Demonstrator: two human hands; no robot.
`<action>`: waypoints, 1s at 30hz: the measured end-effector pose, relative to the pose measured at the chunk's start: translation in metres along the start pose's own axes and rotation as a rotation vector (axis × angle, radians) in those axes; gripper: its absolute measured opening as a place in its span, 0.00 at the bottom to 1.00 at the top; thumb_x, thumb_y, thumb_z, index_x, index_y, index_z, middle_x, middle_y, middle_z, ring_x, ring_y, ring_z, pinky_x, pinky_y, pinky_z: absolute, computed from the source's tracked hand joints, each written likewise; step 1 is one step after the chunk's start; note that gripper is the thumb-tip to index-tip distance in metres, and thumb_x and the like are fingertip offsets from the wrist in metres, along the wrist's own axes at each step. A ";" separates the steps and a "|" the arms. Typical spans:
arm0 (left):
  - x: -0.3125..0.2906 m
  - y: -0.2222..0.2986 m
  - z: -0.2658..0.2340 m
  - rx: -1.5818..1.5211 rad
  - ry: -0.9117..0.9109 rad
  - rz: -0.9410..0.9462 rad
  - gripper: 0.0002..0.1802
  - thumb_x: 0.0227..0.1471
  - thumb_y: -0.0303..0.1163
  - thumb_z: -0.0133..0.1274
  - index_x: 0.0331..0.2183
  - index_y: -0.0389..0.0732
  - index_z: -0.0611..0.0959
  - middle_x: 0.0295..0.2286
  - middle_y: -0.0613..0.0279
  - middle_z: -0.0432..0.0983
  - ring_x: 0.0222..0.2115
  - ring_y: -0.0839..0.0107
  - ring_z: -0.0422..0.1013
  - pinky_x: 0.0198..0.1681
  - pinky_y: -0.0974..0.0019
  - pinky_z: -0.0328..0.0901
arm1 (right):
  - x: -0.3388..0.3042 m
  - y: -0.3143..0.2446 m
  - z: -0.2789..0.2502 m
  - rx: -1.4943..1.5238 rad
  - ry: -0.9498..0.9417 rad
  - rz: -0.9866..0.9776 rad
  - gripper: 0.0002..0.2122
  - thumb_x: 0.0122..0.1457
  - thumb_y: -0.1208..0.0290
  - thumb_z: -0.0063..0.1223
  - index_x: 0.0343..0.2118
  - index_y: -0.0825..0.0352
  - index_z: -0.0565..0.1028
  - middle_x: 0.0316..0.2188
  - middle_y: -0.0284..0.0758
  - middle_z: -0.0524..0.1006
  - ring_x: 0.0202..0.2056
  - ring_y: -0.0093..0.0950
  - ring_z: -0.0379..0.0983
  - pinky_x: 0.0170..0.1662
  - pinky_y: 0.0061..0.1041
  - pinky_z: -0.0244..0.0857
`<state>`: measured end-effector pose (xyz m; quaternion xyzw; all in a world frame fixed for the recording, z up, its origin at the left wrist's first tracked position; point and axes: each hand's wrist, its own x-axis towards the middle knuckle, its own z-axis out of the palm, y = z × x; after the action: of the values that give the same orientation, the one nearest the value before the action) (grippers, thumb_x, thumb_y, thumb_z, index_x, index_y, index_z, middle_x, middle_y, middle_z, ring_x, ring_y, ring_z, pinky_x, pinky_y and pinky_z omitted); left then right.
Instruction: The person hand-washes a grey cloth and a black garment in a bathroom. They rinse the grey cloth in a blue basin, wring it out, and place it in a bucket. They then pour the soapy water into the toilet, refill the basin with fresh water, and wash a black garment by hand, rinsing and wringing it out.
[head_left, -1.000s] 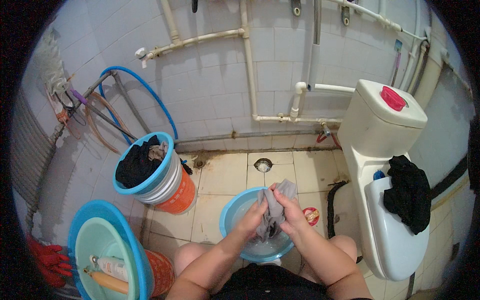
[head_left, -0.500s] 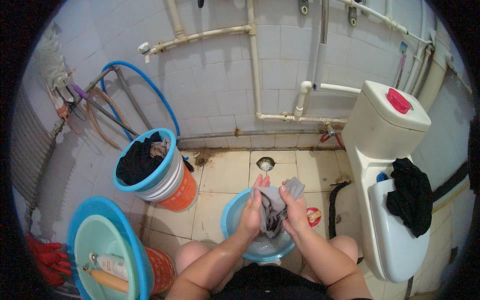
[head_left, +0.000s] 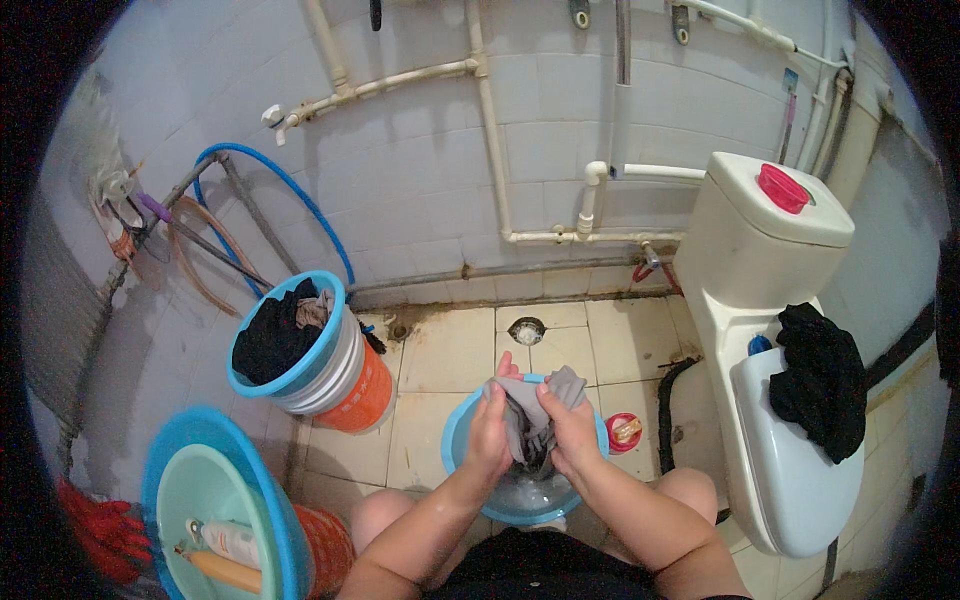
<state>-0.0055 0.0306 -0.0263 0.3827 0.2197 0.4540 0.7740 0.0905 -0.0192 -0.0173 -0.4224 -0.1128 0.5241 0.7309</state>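
Note:
A wet grey cloth (head_left: 533, 428) hangs bunched between my two hands over a light blue basin (head_left: 453, 445). My left hand (head_left: 489, 432) grips its left side, with the thumb on the cloth and some fingertips reaching past it. My right hand (head_left: 572, 428) is closed on the right side, and a fold sticks up above the thumb. Cloudy water (head_left: 540, 497) shows in the basin below the cloth. Whether the cloth's lower end touches the water is hard to see. Just right of the basin, a red soap dish (head_left: 612, 421) holds a yellowish bar of soap (head_left: 628, 431).
Dark clothes (head_left: 275, 335) fill a blue basin atop a bucket (head_left: 365, 395) at left. Nearer, nested basins (head_left: 205, 460) hold bottles (head_left: 232, 543). A toilet (head_left: 765, 260) with a black garment (head_left: 818, 385) on its lid stands right. A floor drain (head_left: 526, 331) lies beyond my basin.
My hands have drawn slightly closer together and the cloth between them has bunched differently, hanging a little lower on the left. The view has shifted slightly.

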 end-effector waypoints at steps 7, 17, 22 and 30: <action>-0.001 0.005 0.002 -0.069 -0.053 0.035 0.28 0.60 0.41 0.28 0.57 0.36 0.51 0.56 0.51 0.48 0.55 0.66 0.48 0.59 0.63 0.42 | -0.010 -0.003 0.003 -0.086 -0.026 -0.059 0.15 0.51 0.71 0.56 0.39 0.68 0.67 0.35 0.33 0.71 0.38 0.24 0.68 0.42 0.23 0.62; -0.002 0.007 0.005 -0.055 -0.026 0.065 0.26 0.61 0.39 0.27 0.55 0.33 0.56 0.56 0.52 0.50 0.55 0.66 0.49 0.58 0.63 0.45 | -0.010 -0.002 0.007 -0.076 -0.004 -0.033 0.17 0.51 0.71 0.56 0.42 0.69 0.65 0.37 0.34 0.71 0.39 0.25 0.68 0.43 0.24 0.63; -0.002 0.009 0.003 -0.134 -0.024 -0.028 0.25 0.60 0.41 0.28 0.52 0.34 0.59 0.48 0.50 0.61 0.49 0.63 0.59 0.54 0.60 0.54 | -0.006 0.002 0.004 -0.071 -0.003 -0.032 0.17 0.51 0.72 0.56 0.42 0.69 0.65 0.38 0.35 0.71 0.38 0.25 0.68 0.42 0.24 0.63; -0.003 0.007 -0.001 -0.094 -0.002 -0.013 0.24 0.60 0.43 0.30 0.50 0.36 0.61 0.41 0.53 0.67 0.43 0.63 0.64 0.49 0.61 0.60 | -0.006 0.003 0.005 -0.087 0.004 -0.043 0.17 0.51 0.72 0.56 0.42 0.69 0.65 0.37 0.35 0.71 0.38 0.24 0.68 0.42 0.24 0.63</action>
<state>-0.0116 0.0305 -0.0210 0.3449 0.1998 0.4583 0.7944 0.0833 -0.0218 -0.0145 -0.4524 -0.1432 0.5021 0.7230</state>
